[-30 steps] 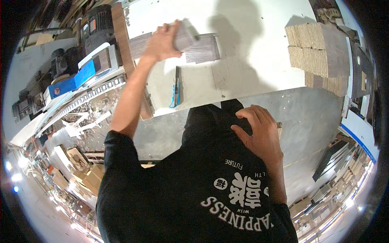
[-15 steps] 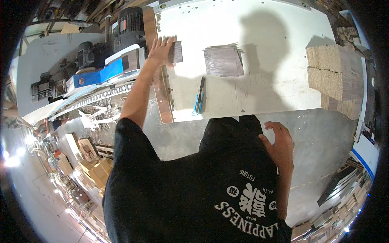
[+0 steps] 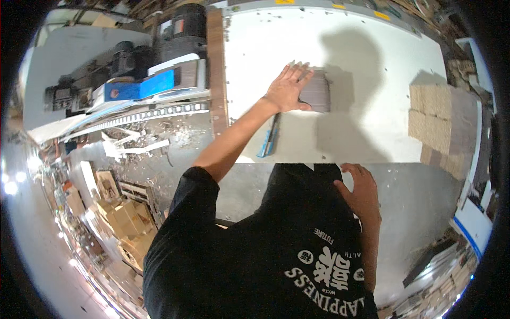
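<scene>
My left hand (image 3: pixel 289 89) lies palm down with its fingers spread, over the left part of a stack of thin grey-brown wood-grain pieces (image 3: pixel 320 94) on the white tabletop (image 3: pixel 265 40). Part of the stack is hidden beneath it. A blue and black utility knife (image 3: pixel 269 139) rests just below my left wrist, close to the table's near edge. Beyond that edge, in front of my body, my right hand (image 3: pixel 363 191) hangs with loosely curved fingers apart and nothing in them.
Stacked chipboard blocks (image 3: pixel 429 114) stand at the table's right end. A brown wooden strip (image 3: pixel 217 69) borders its left side, beside a machine with black motors (image 3: pixel 187 32) and a blue panel (image 3: pixel 156 84). Cardboard boxes (image 3: pixel 127 219) sit on the floor at lower left.
My left hand has moved right from the brown strip to the stack. The small piece that was under it no longer shows by the strip. My right hand stays by the near edge.
</scene>
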